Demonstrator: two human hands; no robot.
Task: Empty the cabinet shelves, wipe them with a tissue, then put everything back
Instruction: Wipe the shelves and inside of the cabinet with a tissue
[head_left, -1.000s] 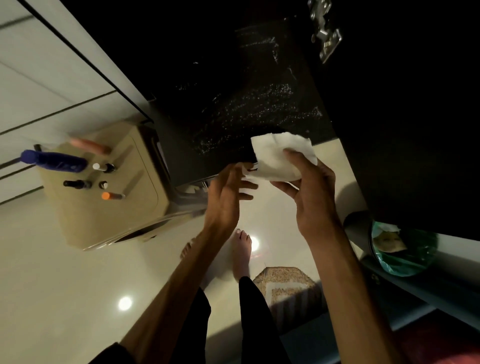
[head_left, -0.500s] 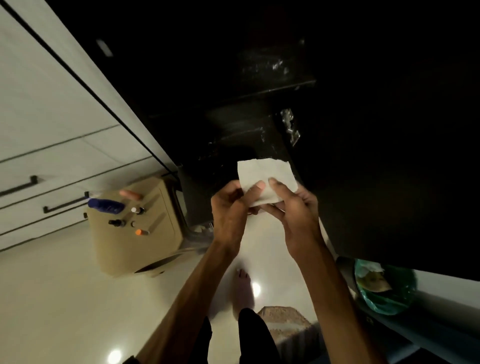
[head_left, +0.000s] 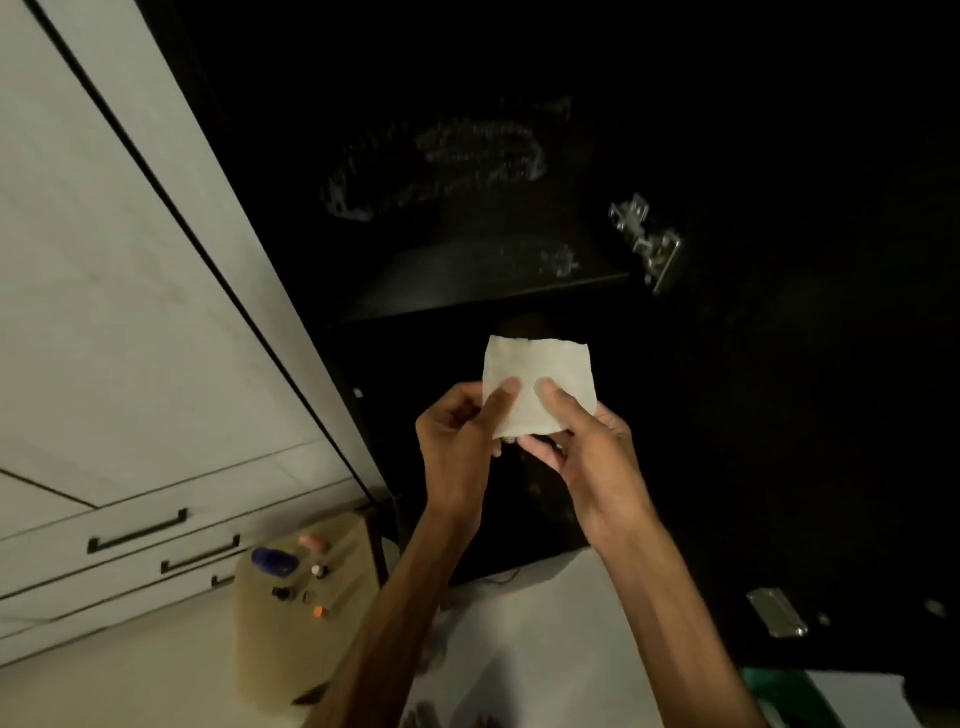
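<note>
Since the tissue (head_left: 540, 382) is thin, limp paper, expect it to be near weightless, easy to tear and quick to crumple; folded into a small square pad like this it has a bit more body. Best held as now: pinch the lower edge, leave the upper part free as the wiping face. Left hand (head_left: 457, 447) and right hand (head_left: 587, 452) both pinch that lower edge, thumbs on the near face, fingers curled behind, holding it up in front of the dark open cabinet (head_left: 519, 156). Shelf (head_left: 488, 283) just above the tissue looks bare apart from pale smears or dust; too dark to be sure. Cabinet contents seem to be parked outside: a blue bottle (head_left: 275, 561) and a few small bottles sit on a beige box (head_left: 270, 649) on the floor, lower left. Green-lined bin (head_left: 774, 691) at bottom right, contents not visible.
</note>
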